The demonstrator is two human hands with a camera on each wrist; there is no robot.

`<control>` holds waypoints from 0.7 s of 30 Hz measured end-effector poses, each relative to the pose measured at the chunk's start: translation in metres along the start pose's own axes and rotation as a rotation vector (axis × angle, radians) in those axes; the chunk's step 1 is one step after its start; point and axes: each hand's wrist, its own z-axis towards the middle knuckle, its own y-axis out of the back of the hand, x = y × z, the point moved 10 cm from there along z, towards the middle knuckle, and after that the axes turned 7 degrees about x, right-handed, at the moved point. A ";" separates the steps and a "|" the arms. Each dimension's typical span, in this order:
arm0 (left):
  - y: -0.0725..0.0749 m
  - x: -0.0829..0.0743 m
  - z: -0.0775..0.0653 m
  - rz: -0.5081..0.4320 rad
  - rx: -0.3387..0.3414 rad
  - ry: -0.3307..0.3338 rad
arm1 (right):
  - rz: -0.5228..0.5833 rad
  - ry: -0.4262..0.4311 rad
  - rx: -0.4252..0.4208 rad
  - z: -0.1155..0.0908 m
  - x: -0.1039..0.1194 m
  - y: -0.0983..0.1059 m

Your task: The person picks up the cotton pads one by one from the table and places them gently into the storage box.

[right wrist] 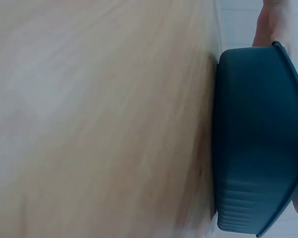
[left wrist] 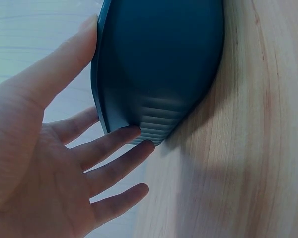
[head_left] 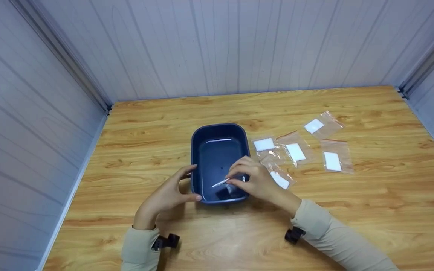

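Note:
A dark blue plastic bin (head_left: pixel 220 156) stands on the table. My left hand (head_left: pixel 168 194) is at its near left corner, thumb and fingers spread; in the left wrist view the thumb (left wrist: pixel 64 62) touches the rim while the other fingers stretch loosely along the ribbed outer side. My right hand (head_left: pixel 254 178) reaches over the bin's near right part. Between its thumb and fingers it pinches a small clear bag with a white insert (head_left: pixel 220 183), seen nearly edge-on above the bin floor. The right wrist view shows the bin's outer wall (right wrist: pixel 258 134); the held bag is hidden there.
Several clear zip bags with white inserts lie right of the bin, among them one bag (head_left: pixel 264 144) close to its wall and one bag (head_left: pixel 332 161) farther right. The wood-patterned table (head_left: pixel 138 143) meets panelled walls (head_left: pixel 217 45) at the back and sides.

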 end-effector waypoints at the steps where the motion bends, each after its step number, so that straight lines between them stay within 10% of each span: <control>1: 0.000 0.000 0.000 -0.001 0.000 0.001 | 0.001 -0.011 0.006 0.000 -0.001 -0.001; 21: 0.000 0.002 -0.001 0.005 0.000 0.019 | 0.019 -0.049 0.025 0.001 0.002 0.004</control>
